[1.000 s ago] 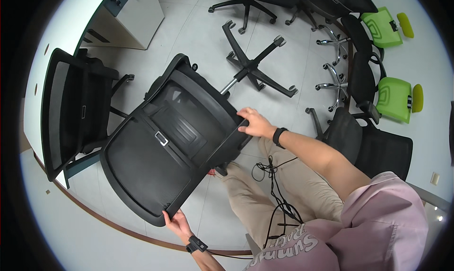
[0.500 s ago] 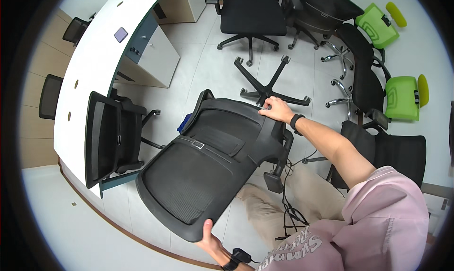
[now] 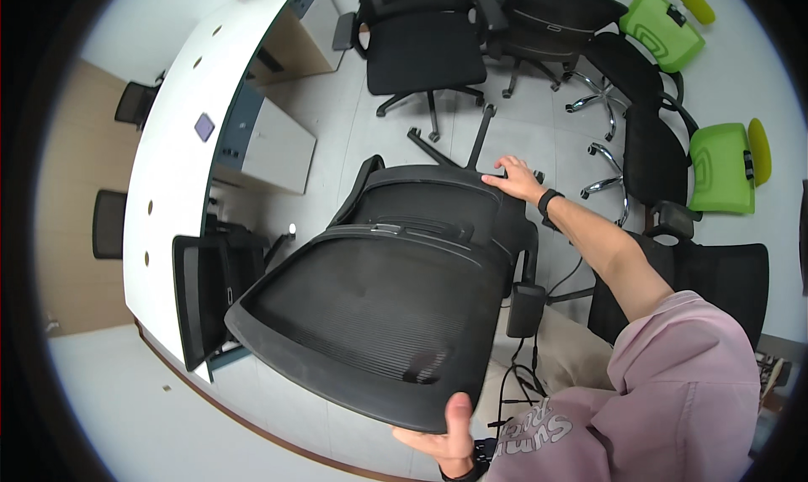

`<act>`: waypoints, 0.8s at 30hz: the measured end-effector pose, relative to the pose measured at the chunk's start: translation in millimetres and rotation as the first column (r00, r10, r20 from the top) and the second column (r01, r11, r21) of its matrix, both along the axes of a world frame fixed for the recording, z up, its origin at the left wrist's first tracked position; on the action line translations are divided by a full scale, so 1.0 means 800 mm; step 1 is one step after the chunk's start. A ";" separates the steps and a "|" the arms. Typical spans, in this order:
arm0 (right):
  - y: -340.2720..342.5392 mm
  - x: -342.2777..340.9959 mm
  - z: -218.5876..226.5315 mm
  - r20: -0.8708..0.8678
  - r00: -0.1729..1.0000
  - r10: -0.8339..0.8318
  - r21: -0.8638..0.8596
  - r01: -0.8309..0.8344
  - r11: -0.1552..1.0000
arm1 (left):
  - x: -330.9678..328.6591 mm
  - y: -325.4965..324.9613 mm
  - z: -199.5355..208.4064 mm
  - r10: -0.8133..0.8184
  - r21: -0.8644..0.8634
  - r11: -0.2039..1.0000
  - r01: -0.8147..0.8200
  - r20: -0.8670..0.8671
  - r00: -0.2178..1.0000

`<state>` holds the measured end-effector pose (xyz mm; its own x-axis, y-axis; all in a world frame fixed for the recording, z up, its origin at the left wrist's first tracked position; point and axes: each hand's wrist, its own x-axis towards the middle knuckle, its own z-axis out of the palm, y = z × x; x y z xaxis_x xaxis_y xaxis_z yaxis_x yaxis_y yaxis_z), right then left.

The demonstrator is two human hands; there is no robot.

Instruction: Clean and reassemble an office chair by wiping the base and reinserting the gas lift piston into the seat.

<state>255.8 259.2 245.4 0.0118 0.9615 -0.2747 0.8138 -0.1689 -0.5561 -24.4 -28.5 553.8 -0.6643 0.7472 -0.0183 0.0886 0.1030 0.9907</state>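
Observation:
Between my hands is the upper part of a black office chair (image 3: 362, 305), its mesh backrest tilted toward me and an armrest on either side. My left hand (image 3: 450, 436) grips the near edge of the backrest, thumb on top and fingers beneath. At the far right corner, my right hand (image 3: 518, 182) holds the edge, its fingertips partly hidden. Beyond it on the floor lies a black five-spoke chair base (image 3: 480, 137), partly covered by the chair. Whether the two touch cannot be seen.
A long white desk (image 3: 168, 213) with a purple phone-like object (image 3: 204, 127) runs along the left. A black chair (image 3: 202, 297) stands against it. More black chairs (image 3: 425, 53) and green-backed chairs (image 3: 722, 166) line the far and right sides. Black cables (image 3: 522, 377) hang near my legs.
The chair's upper part has tilted, its near edge rising toward me. My left hand has moved right with it; my right hand has shifted slightly right. The chair now covers more of the base.

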 end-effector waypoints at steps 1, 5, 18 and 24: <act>0.000 0.007 0.000 -0.016 0.999 -0.033 0.008 0.033 0.999 | -0.003 0.004 -0.007 -0.174 0.026 0.984 0.177 -0.083 0.981; -0.002 0.043 -0.004 -0.095 0.984 -0.149 -0.064 0.143 0.988 | 0.058 0.042 0.005 -0.181 0.172 0.959 0.224 -0.233 0.956; -0.094 0.122 -0.096 -0.254 0.580 -0.774 -0.561 0.563 0.607 | 0.182 0.182 0.050 -0.718 -0.115 0.525 0.843 -0.591 0.367; -0.196 0.156 -0.188 -0.366 0.447 -0.816 -0.795 0.306 0.524 | 0.274 0.184 -0.005 -0.672 -0.271 0.244 0.931 -0.739 -0.039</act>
<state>380.5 102.6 94.9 0.0689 0.4276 -0.9013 -0.1553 -0.8879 -0.4331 194.7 118.9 549.9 0.7149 0.6418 0.2775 0.4515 -0.7268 0.5176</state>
